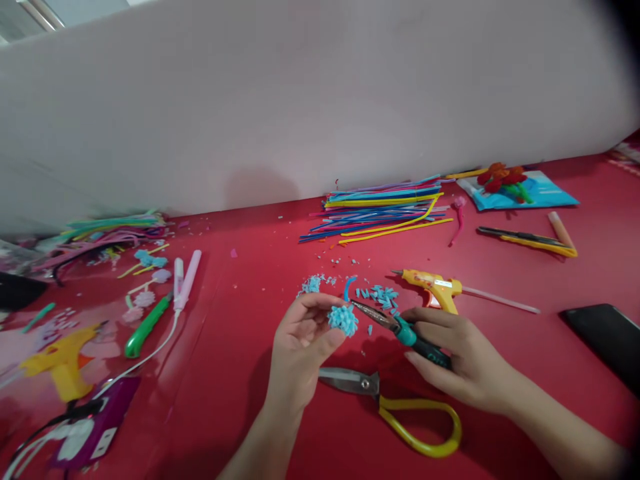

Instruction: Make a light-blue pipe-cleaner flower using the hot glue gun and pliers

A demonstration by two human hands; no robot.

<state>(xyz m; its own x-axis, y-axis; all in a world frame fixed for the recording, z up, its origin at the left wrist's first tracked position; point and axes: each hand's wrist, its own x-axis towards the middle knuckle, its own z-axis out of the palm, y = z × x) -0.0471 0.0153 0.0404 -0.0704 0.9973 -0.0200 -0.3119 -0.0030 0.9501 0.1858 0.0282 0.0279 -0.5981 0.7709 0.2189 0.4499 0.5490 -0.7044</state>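
Observation:
Between the thumb and fingers of my left hand [299, 347] is a light blue fuzzy flower [343, 321] made of short pipe cleaner pieces. A curved blue stem [349, 288] sticks up behind it. My right hand [457, 357] is closed around the dark green handles of long-nose pliers [407, 333]. The plier tips meet near the top of the flower, by the stem; whether they grip it I cannot tell. Cut blue pieces [384, 297] lie in a small pile just beyond. Scissors with yellow handles [420, 427] rest on the red table below both hands.
A yellow glue gun [435, 288] with a glue stick lies beyond my right hand. Pipe cleaners [380, 207] are heaped by the white wall. A utility knife [530, 240] and black phone [605, 340] lie right; a second glue gun [65, 363] and purple power strip [100, 427] left.

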